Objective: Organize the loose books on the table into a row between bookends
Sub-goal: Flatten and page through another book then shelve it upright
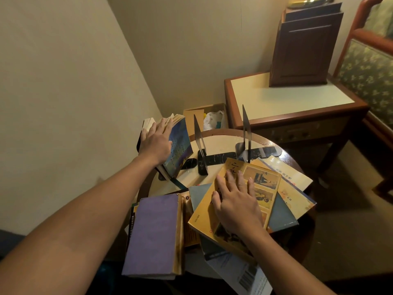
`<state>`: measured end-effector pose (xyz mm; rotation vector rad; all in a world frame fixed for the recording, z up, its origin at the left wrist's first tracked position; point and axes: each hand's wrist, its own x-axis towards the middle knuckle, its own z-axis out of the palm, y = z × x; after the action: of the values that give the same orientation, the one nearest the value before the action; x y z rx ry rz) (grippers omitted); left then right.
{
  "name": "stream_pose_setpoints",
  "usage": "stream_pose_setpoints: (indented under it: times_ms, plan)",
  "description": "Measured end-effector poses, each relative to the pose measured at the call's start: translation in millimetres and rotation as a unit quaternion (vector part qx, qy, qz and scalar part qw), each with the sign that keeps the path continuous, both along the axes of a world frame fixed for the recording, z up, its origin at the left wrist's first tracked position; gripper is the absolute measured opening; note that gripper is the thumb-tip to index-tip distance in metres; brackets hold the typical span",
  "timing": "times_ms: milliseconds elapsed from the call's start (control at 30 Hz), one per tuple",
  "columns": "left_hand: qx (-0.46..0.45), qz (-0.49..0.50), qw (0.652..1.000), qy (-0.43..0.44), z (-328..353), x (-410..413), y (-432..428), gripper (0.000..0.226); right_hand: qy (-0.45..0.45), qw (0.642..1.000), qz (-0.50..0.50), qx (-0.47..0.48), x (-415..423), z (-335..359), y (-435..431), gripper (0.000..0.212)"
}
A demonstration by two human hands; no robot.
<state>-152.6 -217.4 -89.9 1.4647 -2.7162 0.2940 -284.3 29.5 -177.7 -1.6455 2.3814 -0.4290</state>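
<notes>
Bracing a few standing books point(176, 143) with my flat left hand point(156, 139), right hand point(236, 201) resting open on the loose pile point(282, 188); most remain unshelved.

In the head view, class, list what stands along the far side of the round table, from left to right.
Left hand steadying leaning books → left bookend → right bookend.

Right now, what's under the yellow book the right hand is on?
Under the yellow book, beneath the right hand: a grey-blue book and cream-covered books fanned out. Anything lower is covered.
</notes>
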Motion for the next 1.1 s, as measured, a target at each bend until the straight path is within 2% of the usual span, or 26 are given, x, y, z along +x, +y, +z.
stream_pose_setpoints:
  times_ms: [233,367,533,667,767,833,933,1033,1100]
  plan:
    - [-0.002,-0.005,1.000,0.010,2.6,0.4,3.9,0.071,0.001,1.000,-0.001,-0.001,0.3,-1.2,-0.6,0.065]
    - [0.013,-0.003,0.998,0.059,-1.9,-0.5,1.8,0.045,0.001,1.000,-0.001,0.000,0.2,-0.6,-0.4,0.065]
    - [0.030,0.129,0.978,0.160,-4.2,-4.6,-6.1,0.039,0.003,1.000,-0.001,0.003,0.3,1.4,0.4,0.064]
    - [0.064,0.247,0.952,0.168,4.6,-11.6,-7.1,0.046,0.006,1.000,-0.001,0.007,0.4,2.1,-0.5,0.064]
    - [0.067,0.277,0.941,0.180,7.6,-14.2,-5.2,0.047,0.005,1.000,-0.001,0.007,0.5,2.1,0.1,0.064]
    - [0.059,0.270,0.944,0.178,5.4,-13.8,-1.3,0.051,0.005,1.000,-0.001,0.008,0.4,2.5,0.4,0.063]
    - [0.019,0.192,0.969,0.157,-0.4,-6.6,3.4,0.064,0.005,1.000,0.000,0.010,0.2,2.8,0.0,0.063]
    - [0.001,0.105,0.989,0.101,-3.4,5.8,1.8,0.075,0.007,1.000,0.001,0.012,0.3,2.6,0.4,0.064]
    - [0.024,0.090,0.994,0.054,-4.4,11.1,-0.6,0.075,0.009,1.000,0.002,0.014,0.1,2.9,0.9,0.064]
